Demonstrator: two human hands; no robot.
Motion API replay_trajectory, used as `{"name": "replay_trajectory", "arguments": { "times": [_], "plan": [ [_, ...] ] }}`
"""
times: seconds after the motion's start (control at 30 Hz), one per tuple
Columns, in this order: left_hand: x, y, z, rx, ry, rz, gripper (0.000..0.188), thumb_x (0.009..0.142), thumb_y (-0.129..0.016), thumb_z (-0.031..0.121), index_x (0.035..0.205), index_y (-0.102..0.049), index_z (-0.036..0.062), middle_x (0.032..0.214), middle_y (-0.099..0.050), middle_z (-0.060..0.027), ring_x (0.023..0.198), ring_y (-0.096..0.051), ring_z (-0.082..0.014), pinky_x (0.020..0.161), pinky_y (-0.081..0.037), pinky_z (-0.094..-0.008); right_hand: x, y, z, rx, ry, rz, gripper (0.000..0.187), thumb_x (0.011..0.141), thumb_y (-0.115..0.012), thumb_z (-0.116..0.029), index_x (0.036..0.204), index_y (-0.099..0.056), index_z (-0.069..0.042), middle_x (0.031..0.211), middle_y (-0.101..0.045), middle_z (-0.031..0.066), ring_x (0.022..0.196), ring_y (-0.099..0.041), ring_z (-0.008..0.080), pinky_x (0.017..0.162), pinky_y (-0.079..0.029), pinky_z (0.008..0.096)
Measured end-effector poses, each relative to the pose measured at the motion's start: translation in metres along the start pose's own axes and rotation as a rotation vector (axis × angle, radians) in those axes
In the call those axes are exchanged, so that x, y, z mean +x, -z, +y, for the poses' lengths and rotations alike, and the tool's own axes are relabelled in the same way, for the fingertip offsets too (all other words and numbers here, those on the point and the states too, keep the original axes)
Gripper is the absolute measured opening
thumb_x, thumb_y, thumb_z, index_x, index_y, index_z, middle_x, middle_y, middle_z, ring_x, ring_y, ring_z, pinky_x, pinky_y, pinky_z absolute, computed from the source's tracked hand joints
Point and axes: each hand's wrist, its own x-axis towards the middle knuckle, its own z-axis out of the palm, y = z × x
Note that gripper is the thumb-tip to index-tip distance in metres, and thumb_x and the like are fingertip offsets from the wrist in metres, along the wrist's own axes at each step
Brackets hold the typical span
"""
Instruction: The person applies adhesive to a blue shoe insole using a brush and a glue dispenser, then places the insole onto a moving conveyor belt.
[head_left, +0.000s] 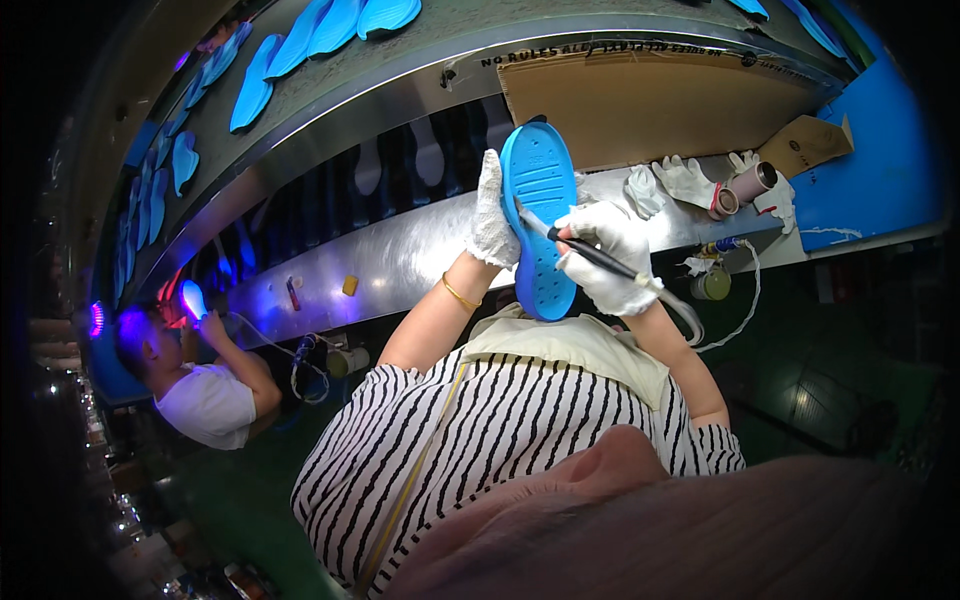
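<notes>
Sole (548, 268), blue, up over bench's (390, 240) near edge, long axis running approx. straight away from the body; L hand (492, 222) nearer, holding its left side, some fingers hidden; R hand (612, 262), at right, pinches black-handled tool (600, 257) slanting across, tip by the left rim

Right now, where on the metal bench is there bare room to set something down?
Bare: the metal bench between the yellow block and the gloved left hand holding the blue shoe sole. Crowded: its right end, with spare white gloves and rolls.
</notes>
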Motion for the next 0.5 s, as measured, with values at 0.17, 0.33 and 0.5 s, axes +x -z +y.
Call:
{"name": "replay_trajectory", "arguments": {
  "times": [0.17, 0.33, 0.5],
  "plan": [
    [-0.014, -0.011, 0.005, 0.028, 0.051, 0.035, 0.086, 0.084, -0.034, 0.074, 0.133, -0.044, 0.0044, 0.123, -0.055, -0.0192, 0.107, -0.057, -0.0321, 0.094, -0.047, -0.0451, -0.018, 0.013, 0.014, 0.016, -0.158, 0.083, 0.014, 0.077, -0.064, 0.002, 0.090, -0.060, 0.000, 0.081, -0.063, 0.0062, 0.069, -0.062, 0.0109, 0.066, -0.052, 0.0252],
    [-0.012, 0.005, -0.003, -0.027, 0.089, 0.014, 0.082, 0.085, -0.035, 0.072, 0.130, -0.047, 0.0051, 0.119, -0.057, -0.0159, 0.104, -0.059, -0.0275, 0.090, -0.050, -0.0424, -0.034, 0.001, 0.006, 0.116, -0.215, 0.058, 0.015, 0.076, -0.065, 0.003, 0.091, -0.059, 0.001, 0.086, -0.063, 0.0076, 0.077, -0.063, 0.0108, 0.071, -0.052, 0.0251],
    [-0.045, 0.002, -0.012, 0.097, 0.076, 0.011, 0.090, 0.082, -0.030, 0.076, 0.135, -0.040, 0.0049, 0.127, -0.051, -0.0163, 0.109, -0.056, -0.0276, 0.091, -0.049, -0.0404, -0.044, 0.013, 0.021, 0.302, -0.381, 0.147, 0.011, 0.083, -0.063, 0.001, 0.093, -0.059, 0.001, 0.090, -0.065, 0.0085, 0.077, -0.062, 0.0101, 0.072, -0.052, 0.0247]
  ]
}}
